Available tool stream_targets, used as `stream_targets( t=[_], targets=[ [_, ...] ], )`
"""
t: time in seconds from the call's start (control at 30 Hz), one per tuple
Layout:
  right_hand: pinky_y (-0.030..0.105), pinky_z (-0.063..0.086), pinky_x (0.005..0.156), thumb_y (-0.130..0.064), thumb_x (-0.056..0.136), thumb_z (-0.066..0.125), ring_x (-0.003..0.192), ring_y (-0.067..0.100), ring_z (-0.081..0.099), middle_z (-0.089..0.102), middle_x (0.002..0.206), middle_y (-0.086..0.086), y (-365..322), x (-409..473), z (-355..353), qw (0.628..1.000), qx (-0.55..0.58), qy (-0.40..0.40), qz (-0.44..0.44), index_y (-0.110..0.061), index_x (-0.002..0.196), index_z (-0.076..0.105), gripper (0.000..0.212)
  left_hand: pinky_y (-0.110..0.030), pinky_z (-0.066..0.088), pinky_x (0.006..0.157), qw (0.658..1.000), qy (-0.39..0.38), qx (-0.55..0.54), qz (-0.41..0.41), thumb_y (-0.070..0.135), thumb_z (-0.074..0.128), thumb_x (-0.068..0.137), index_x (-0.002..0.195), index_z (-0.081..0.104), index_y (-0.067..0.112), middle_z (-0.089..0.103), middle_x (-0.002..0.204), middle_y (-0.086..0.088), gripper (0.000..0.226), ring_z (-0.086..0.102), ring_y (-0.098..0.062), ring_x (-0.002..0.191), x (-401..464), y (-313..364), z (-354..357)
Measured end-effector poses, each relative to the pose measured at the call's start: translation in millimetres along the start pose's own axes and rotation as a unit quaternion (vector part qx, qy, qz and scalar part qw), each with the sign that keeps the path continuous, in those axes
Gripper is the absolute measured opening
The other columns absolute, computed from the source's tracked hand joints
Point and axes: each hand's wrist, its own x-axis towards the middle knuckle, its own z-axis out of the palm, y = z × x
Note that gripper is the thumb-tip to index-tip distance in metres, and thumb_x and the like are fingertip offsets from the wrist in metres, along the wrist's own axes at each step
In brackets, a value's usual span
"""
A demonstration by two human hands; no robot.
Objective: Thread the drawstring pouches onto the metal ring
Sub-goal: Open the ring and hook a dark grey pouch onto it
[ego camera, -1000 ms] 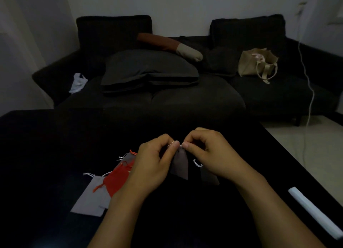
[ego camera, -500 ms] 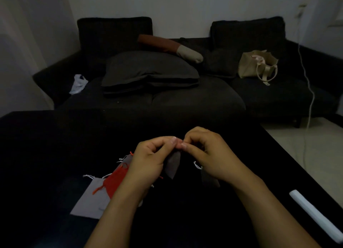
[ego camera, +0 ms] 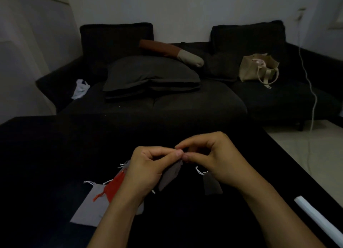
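Observation:
My left hand (ego camera: 148, 166) and my right hand (ego camera: 217, 158) meet fingertip to fingertip above the black table (ego camera: 46, 155). A dark grey drawstring pouch (ego camera: 170, 175) hangs tilted from that pinch. The metal ring is hidden between my fingers. A second dark grey pouch (ego camera: 211, 183) with a white cord lies on the table under my right hand. Left of my left wrist lie a red pouch (ego camera: 116, 185) and a light grey pouch (ego camera: 89, 207), overlapping.
A white stick-like object (ego camera: 319, 220) lies near the table's right edge. Behind the table stands a dark sofa (ego camera: 185, 103) with cushions, a beige tote bag (ego camera: 258, 69) and a white crumpled item (ego camera: 80, 88). A white cable (ego camera: 313, 99) hangs at the right.
My hands have drawn closer, the fingertips now touching. The hanging grey pouch has swung from upright to tilted toward my left hand. The glint of the ring seen a second ago is hidden.

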Motion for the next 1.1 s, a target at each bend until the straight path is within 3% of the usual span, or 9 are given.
stream_targets(
  t=[0.13, 0.27, 0.37, 0.5, 0.63, 0.73, 0.87, 1.1],
  targets=[
    [0.028, 0.058, 0.068, -0.016, 0.081, 0.078, 0.072, 0.007, 0.071, 0.075, 0.075, -0.003, 1, -1, -4, 0.996, -0.086, -0.015, -0.009, -0.022, 0.09, 0.079, 0.011, -0.026, 0.058, 0.071, 0.998, -0.021, 0.055, 0.001, 0.02, 0.074, 0.069, 0.081, 0.08, 0.007, 0.077, 0.08, -0.013, 0.019, 0.073, -0.02, 0.077, -1, 0, -2],
    [0.027, 0.058, 0.069, -0.01, 0.077, 0.08, 0.072, 0.009, 0.072, 0.075, 0.075, 0.0, -1, -4, -7, 0.999, -0.046, -0.007, 0.008, -0.012, 0.083, 0.079, 0.006, -0.02, 0.054, 0.071, 0.994, -0.066, 0.085, 0.0, 0.023, 0.066, 0.076, 0.09, 0.077, 0.002, 0.077, 0.085, -0.011, 0.028, 0.072, -0.015, 0.081, -4, 6, -3],
    [0.023, 0.054, 0.063, 0.001, 0.075, 0.077, 0.064, 0.014, 0.068, 0.074, 0.072, 0.01, -5, -4, -7, 0.996, 0.083, 0.013, 0.015, 0.001, 0.08, 0.075, 0.005, -0.02, 0.054, 0.071, 0.998, -0.054, 0.017, -0.023, 0.02, 0.063, 0.075, 0.092, 0.075, -0.003, 0.076, 0.086, -0.014, 0.031, 0.071, -0.014, 0.079, -4, 11, -4],
    [0.022, 0.053, 0.064, 0.002, 0.081, 0.071, 0.067, 0.013, 0.068, 0.071, 0.072, 0.008, -8, -2, -9, 0.991, 0.131, 0.009, 0.013, -0.008, 0.084, 0.071, 0.011, -0.02, 0.056, 0.063, 0.989, -0.025, -0.111, -0.094, 0.015, 0.065, 0.07, 0.083, 0.076, 0.002, 0.075, 0.081, -0.012, 0.021, 0.072, -0.015, 0.073, -4, 14, -3],
    [0.026, 0.054, 0.068, 0.0, 0.082, 0.071, 0.069, 0.018, 0.066, 0.072, 0.073, 0.01, -9, -3, -6, 0.992, 0.124, -0.011, 0.009, -0.01, 0.107, 0.071, 0.027, -0.018, 0.054, 0.065, 0.99, -0.017, -0.109, -0.087, 0.015, 0.068, 0.069, 0.074, 0.079, 0.01, 0.076, 0.077, -0.01, 0.014, 0.07, -0.013, 0.07, -6, 13, 1],
    [0.032, 0.055, 0.071, -0.002, 0.083, 0.072, 0.076, 0.021, 0.071, 0.076, 0.081, 0.009, -10, -3, -8, 0.995, 0.088, -0.038, 0.008, -0.007, 0.097, 0.076, 0.016, -0.02, 0.054, 0.067, 0.994, -0.026, -0.073, -0.082, 0.018, 0.072, 0.064, 0.071, 0.08, 0.012, 0.076, 0.075, -0.01, 0.012, 0.07, -0.013, 0.07, -6, 14, 0],
    [0.026, 0.055, 0.066, -0.002, 0.082, 0.074, 0.072, 0.02, 0.071, 0.075, 0.077, 0.005, -10, -3, -8, 0.999, 0.036, -0.033, 0.005, -0.008, 0.086, 0.077, 0.008, -0.023, 0.055, 0.068, 0.995, -0.036, -0.039, -0.08, 0.021, 0.075, 0.063, 0.075, 0.08, 0.01, 0.076, 0.081, -0.014, 0.017, 0.071, -0.016, 0.074, -6, 13, -2],
    [0.017, 0.047, 0.06, 0.003, 0.087, 0.064, 0.065, 0.01, 0.06, 0.063, 0.071, 0.012, -12, -3, -4, 0.988, 0.155, 0.009, 0.01, 0.004, 0.092, 0.065, 0.005, -0.019, 0.055, 0.064, 0.985, -0.026, -0.152, -0.083, 0.014, 0.066, 0.073, 0.083, 0.078, 0.005, 0.075, 0.083, -0.013, 0.018, 0.071, -0.015, 0.073, -4, 13, 2]
  ],
)
